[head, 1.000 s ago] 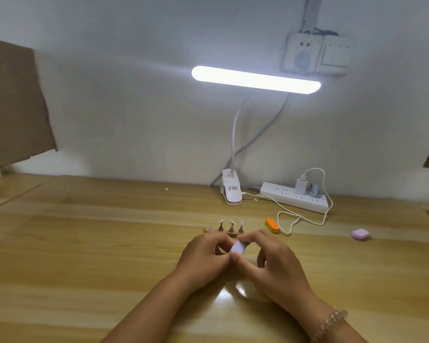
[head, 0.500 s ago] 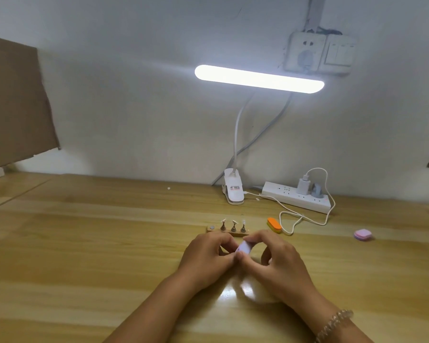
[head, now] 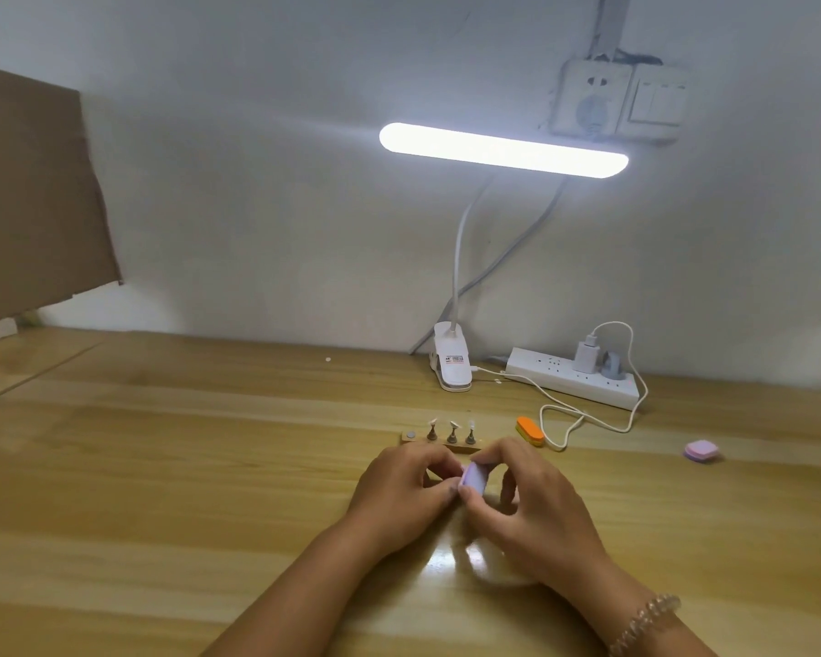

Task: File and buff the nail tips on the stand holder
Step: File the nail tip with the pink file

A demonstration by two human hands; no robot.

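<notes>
Writing: a sticker on the clip lamp base carries red and dark print, too small to read. No brand is legible anywhere.
Stand holder: the wooden stand holder lies on the counter just beyond both hands. Three upright pegs each bear a pale nail tip, and a bare round disc sits at its left end. The knuckles cut off its near edge.
Right hand: the grip of the right hand pinches a lilac buffer block between thumb and forefinger, with the block tilted.
Left hand: the fingers of the left hand are curled, with the tips meeting the block's left side. The palm side is hidden, so I cannot tell whether this grip holds anything.
Orange buffer block: the orange buffer block is just right of the holder, beside a loop of white cable.
Pink block: the pink block is well apart to the right. Its kind is unclear.
Power strip: the power strip is near the wall and carries a white charger and a grey plug.
Lamp bar: the lamp bar is lit, and glare hides its surface.
Wall socket: the wall socket is beside a double switch.
Cardboard: the cardboard is at the left, cut off by the frame.
Bracelet: the beaded bracelet is on the right wrist.
</notes>
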